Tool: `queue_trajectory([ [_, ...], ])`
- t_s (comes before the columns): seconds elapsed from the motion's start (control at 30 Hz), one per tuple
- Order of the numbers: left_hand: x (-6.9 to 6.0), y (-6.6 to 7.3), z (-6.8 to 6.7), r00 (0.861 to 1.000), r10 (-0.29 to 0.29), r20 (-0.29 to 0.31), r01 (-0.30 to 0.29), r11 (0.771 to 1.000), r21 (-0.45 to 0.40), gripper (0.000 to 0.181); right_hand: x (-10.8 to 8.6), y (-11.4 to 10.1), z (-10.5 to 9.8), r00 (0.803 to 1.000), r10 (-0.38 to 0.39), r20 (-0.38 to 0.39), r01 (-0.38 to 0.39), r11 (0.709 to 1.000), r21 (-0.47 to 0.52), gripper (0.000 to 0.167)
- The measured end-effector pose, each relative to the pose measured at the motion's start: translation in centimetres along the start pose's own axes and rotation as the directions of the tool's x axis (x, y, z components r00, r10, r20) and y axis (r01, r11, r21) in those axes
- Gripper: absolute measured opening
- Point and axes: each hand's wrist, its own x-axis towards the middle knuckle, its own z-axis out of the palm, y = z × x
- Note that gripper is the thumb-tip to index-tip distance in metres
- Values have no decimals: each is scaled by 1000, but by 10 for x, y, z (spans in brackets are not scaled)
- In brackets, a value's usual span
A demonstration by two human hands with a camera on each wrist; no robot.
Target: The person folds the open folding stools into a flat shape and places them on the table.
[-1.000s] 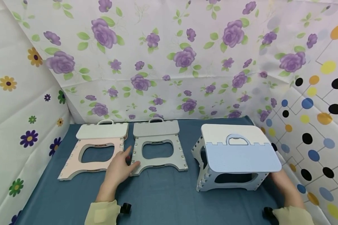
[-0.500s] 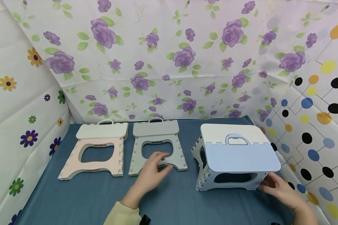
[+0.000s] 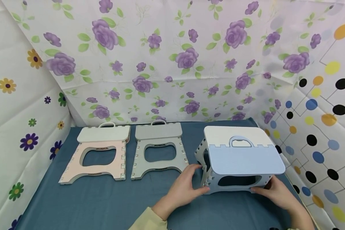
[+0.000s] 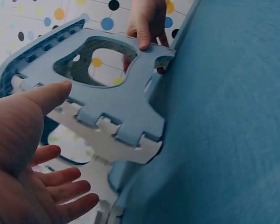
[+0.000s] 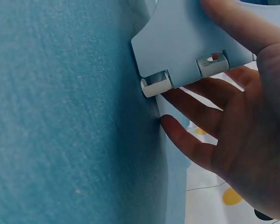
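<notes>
A blue-and-white folding step stool [image 3: 244,159] stands unfolded at the right of the table. My left hand [image 3: 184,188] is at its near left leg, thumb towards the front panel and fingers spread along the left side. In the left wrist view those fingers [image 4: 65,191] are apart from the stool's white side panel [image 4: 102,135]. With my right hand [image 3: 279,191] I grip the near right leg. The right wrist view has the thumb [image 5: 245,23] on the front panel and fingers behind the leg edge. Some right fingertips are hidden by the leg.
A pink-and-white folding stool [image 3: 99,169] lies folded flat at the left. Beside it lies a grey-green folded stool [image 3: 161,164]. Blue cloth [image 3: 109,204] covers the table. Patterned curtains [image 3: 166,64] enclose the back and both sides.
My left hand has moved right from the grey-green stool to the blue stool's left leg. My right hand has come from behind the right leg to grip it, thumb in front.
</notes>
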Motion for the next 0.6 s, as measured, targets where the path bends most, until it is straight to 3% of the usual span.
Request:
queue_trajectory([
  [0.33, 7, -2, 12, 1000, -7, 29, 6, 999, 43, 67, 2, 0, 1, 999, 38, -10, -38, 997, -67, 85],
  [0.6, 15, 2, 20, 997, 74, -15, -72, 995, 72, 57, 3, -2, -2, 998, 55, 15, -54, 997, -57, 81],
])
